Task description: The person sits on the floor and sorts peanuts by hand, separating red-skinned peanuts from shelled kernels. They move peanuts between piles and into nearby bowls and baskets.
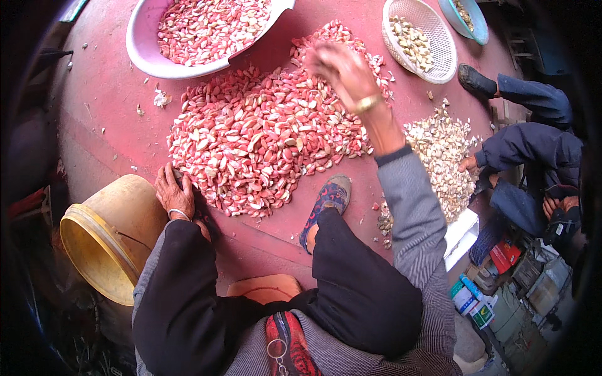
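Note:
A broad pile of pink-red garlic cloves lies on the red ground before me. My left hand rests at the pile's left edge, palm down, fingers extended and thumb apart, by my shoe and the tipped bucket. No object shows in it. Blurred by motion, my right hand is over the far right part of the pile, below the rim of the pink basin. Whether its curled fingers hold any cloves cannot be made out. More pink-red cloves fill that basin.
The yellowed plastic bucket lies on its side at left. A white mesh basket with pale cloves and a teal basin stand far right. Another person's hand touches a pile of paler garlic; a white box is nearer.

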